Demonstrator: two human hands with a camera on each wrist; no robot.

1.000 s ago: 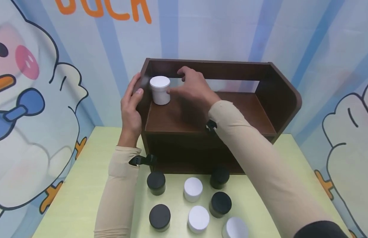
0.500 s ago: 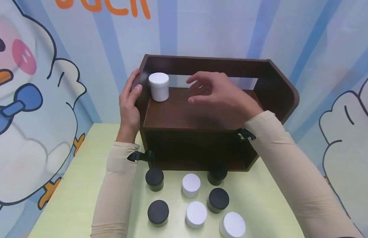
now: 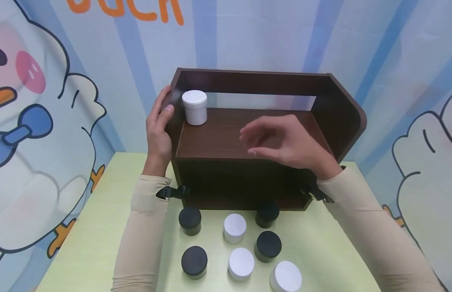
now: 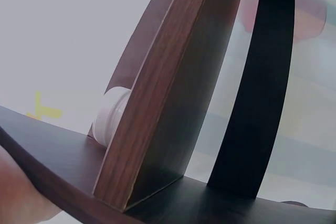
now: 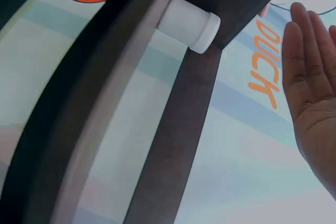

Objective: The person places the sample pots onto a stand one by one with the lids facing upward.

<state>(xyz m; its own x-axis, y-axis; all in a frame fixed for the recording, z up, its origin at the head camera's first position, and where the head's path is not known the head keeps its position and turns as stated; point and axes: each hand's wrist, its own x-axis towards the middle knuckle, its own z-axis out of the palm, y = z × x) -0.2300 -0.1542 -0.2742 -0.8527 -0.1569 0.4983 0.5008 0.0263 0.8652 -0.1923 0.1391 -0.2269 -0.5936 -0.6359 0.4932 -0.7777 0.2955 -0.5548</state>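
A white lidded jar (image 3: pixel 194 107) stands upright on the upper board of a dark brown two-tier shelf (image 3: pixel 226 138), in its left corner. My left hand (image 3: pixel 159 136) rests against the outside of the shelf's left side panel, its fingers extended along it. Above the front of the upper board hovers my right hand (image 3: pixel 284 142), fingers loosely bent, with nothing in it. The right wrist view shows the same jar (image 5: pixel 186 22) against the panel, and the palm of my right hand (image 5: pixel 315 82). Part of the jar (image 4: pixel 111 114) is hidden behind a board in the left wrist view.
In front of the shelf, several black-lidded jars (image 3: pixel 194 259) and white jars (image 3: pixel 241 263) stand on the pale yellow-green table (image 3: pixel 87 227). A cartoon-printed backdrop (image 3: pixel 255 36) hangs close behind the shelf. The shelf's lower compartment (image 3: pixel 237 180) is dark inside.
My right hand has let go of the white jar and moved right and toward me, away from it. The jar stays in the left corner, and my left hand keeps its place.
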